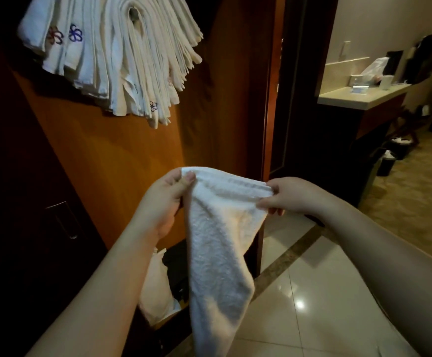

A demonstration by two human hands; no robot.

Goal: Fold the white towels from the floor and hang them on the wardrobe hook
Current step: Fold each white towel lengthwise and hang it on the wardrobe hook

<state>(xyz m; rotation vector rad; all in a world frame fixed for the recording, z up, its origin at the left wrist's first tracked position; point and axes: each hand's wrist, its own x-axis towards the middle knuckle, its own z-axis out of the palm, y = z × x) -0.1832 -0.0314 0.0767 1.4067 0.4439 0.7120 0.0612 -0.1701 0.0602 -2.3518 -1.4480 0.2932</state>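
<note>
Towel (217, 228) held up in front of the wardrobe, top hem stretched between both hands, rest hanging limp toward the floor. Left hand (162, 202) pinches the left corner, thumb on the near face. Right hand (289, 195) pinches the right end of the hem, fingers curled round the edge.

Handling, as judged: soft terry, light, no stiffness at all; it sags and twists below the hem, lower end narrowing to a drooping point. Not slippery, not fragile. Best hold is where the hands are, at the hem corners, since the woven band there is the firmest part. To fold, the dangling end likely needs bringing up to meet the hem (it will not stay aligned by itself).

Around: stack (122, 57) of folded white towels already hanging high on the wooden panel (122, 155), fanned out, some with small flower embroidery. The hook itself is hidden under them. It looks crowded, so slipping one more on may be awkward.

Below, in the wardrobe bottom: a pale bag (155, 287) and something dark, hard to identify. Glossy tiles (300, 292) to the right. Further right, a counter (359, 95) with small items, well apart. Nothing stands between towel and stack.
</note>
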